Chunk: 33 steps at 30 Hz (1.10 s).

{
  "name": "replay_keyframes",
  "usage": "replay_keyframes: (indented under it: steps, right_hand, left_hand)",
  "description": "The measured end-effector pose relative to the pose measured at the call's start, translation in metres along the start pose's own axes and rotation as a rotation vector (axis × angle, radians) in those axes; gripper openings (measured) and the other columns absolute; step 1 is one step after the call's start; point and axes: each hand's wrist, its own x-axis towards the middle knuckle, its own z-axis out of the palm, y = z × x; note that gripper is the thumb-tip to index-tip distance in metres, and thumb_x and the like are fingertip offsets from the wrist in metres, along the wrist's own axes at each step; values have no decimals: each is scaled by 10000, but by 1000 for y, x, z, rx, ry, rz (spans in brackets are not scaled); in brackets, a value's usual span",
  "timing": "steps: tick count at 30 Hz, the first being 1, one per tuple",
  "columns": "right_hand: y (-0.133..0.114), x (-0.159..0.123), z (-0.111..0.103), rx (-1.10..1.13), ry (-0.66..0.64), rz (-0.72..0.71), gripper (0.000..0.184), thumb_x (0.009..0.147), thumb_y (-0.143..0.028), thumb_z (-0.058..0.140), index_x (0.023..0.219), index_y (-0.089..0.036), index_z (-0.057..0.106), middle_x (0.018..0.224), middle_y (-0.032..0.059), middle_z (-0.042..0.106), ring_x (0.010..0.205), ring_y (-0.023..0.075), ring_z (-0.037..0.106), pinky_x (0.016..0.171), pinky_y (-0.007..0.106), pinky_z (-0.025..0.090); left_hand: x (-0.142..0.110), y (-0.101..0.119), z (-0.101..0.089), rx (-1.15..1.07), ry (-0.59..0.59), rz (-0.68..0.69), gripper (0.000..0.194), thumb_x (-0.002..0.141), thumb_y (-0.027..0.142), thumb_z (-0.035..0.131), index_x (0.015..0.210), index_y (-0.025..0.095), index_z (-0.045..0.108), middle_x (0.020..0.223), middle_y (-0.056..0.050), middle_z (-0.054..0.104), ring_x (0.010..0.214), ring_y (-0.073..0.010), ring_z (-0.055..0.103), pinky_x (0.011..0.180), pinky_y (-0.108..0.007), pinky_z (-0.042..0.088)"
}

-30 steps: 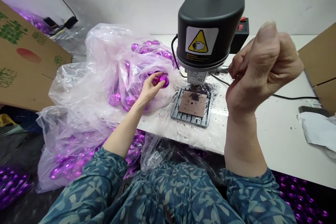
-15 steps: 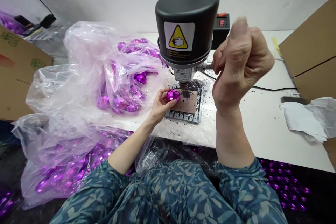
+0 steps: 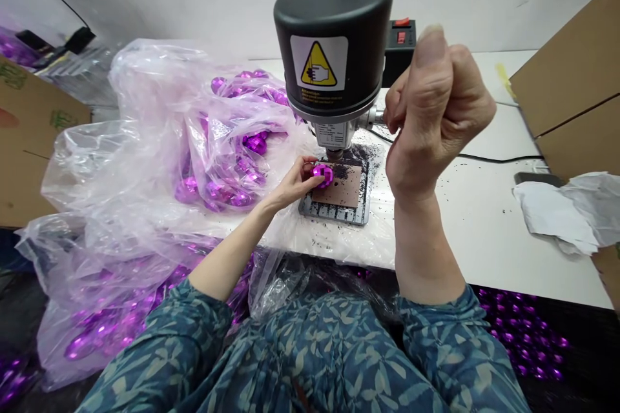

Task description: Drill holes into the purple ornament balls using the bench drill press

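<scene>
My left hand (image 3: 296, 182) pinches a shiny purple faceted ball (image 3: 322, 175) between thumb and fingers. The ball is over the left part of a brown board (image 3: 346, 190), which lies on the slotted metal base (image 3: 334, 214) of a bench drill press (image 3: 334, 45). Dark shavings dot the board near the chuck (image 3: 334, 153); the tip below the chuck cannot be made out. At the right of the machine, my right hand (image 3: 436, 110) is closed in a fist round the drill press lever (image 3: 376, 117), whose grip is mostly hidden by the fingers.
Left of the machine, clear plastic bags (image 3: 145, 116) hold many purple balls. More balls lie in a lower bag (image 3: 111, 322) and below the table edge at right (image 3: 523, 335). Cardboard boxes (image 3: 571, 71) flank the white table (image 3: 475, 219). A black switch box (image 3: 401, 45) stands behind.
My left hand has shifted the ball slightly right across the board, nearer the chuck. My right hand keeps its grip on the lever. The whole view has moved a little.
</scene>
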Motion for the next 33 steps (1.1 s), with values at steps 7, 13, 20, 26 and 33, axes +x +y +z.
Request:
replay_keyframes:
  steps: [7, 13, 20, 26, 33]
  right_hand:
    - [4, -2, -1, 18, 10, -44, 491, 923, -540, 642, 602, -244, 417, 511, -61, 331, 413, 93, 328, 481, 351, 229]
    - [4, -3, -2, -31, -15, -39, 398, 957, -564, 591, 671, -290, 634, 533, -48, 295, 429, 110, 309, 495, 361, 251]
    - [8, -5, -4, -48, 0, -8, 357, 960, -570, 599, 793, -287, 741, 550, -57, 290, 443, 98, 319, 520, 341, 276]
    - [7, -7, -4, -165, 8, 65, 431, 946, -645, 509, 795, -304, 725, 570, -31, 291, 474, 131, 322, 553, 358, 323]
    - [2, -2, 3, -23, 43, -4, 503, 896, -617, 635, 589, -226, 558, 514, -59, 322, 425, 76, 298, 515, 348, 203]
  left_hand:
    - [6, 6, -2, 108, -22, -78, 495, 869, 480, 820, 1228, 163, 695, 1064, -57, 761, 863, -158, 667, 803, -297, 522]
    - [9, 10, 7, 169, -25, -66, 509, 853, 443, 830, 1254, 154, 710, 977, -43, 737, 770, -142, 632, 678, -263, 473]
    - [5, 7, 26, 314, 42, 81, 466, 828, 370, 829, 1228, 180, 683, 1081, -55, 700, 843, -154, 647, 759, -286, 521]
    - [-7, 1, 48, 218, 223, 76, 420, 823, 321, 834, 1167, 194, 630, 1046, -54, 729, 868, -174, 686, 789, -308, 558]
    - [-12, 2, 54, 353, 301, 208, 372, 822, 328, 861, 1143, 223, 705, 1120, -74, 696, 1054, -242, 683, 930, -377, 568]
